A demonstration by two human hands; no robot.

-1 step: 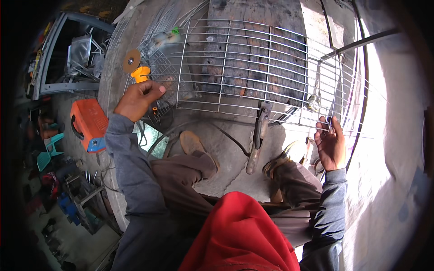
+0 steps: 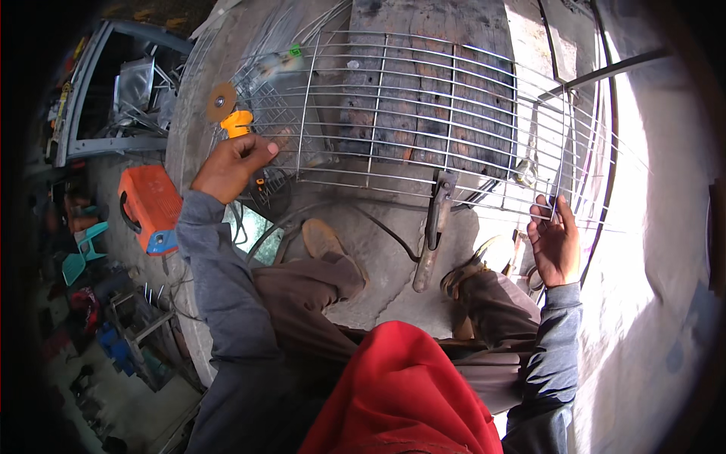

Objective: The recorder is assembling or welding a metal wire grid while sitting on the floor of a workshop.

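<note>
A wire grid (image 2: 451, 102) of long thin rods and a few cross rods spans the space in front of me, over a scorched wooden board (image 2: 423, 19). My left hand (image 2: 234, 166) pinches a rod end at the grid's left side, thumb against fingers. At its near right corner, my right hand (image 2: 556, 246) has its fingers curled around the wires, palm up. Between my hands, a worn metal clamp (image 2: 435, 219) with a black cable sits against the grid's near edge. Just beyond my left hand lies a yellow angle grinder (image 2: 237, 122) with a brown disc.
An orange box-shaped machine (image 2: 151, 208) stands at the left. Wire mesh (image 2: 261, 94) and loose rods lie beyond the grinder. A metal frame (image 2: 113, 144) with scrap is at far left. Dark bars cross the sunlit right side. My shoes (image 2: 321, 238) rest below the grid.
</note>
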